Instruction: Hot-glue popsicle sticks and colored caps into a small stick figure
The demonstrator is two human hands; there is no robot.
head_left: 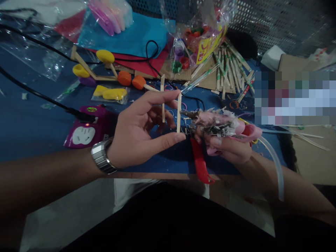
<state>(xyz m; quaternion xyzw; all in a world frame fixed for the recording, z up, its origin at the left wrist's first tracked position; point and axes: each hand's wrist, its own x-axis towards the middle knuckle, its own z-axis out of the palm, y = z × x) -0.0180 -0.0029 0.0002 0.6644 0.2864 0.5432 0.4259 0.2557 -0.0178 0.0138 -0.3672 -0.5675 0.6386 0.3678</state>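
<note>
- Left hand: fingers clamped on a wooden stick
- Right hand: fingers wrapped round the glue gun
- Apparently gluing — next move calls for steadiness

Blue tabletop under left hand and right hand, running well out past the left. Brown front edge on the near side of both. Grey perforated panel beyond the right hand, at the table's far side. Grey floor below the left. Light's dim; far corner past the right hand near black.
</note>
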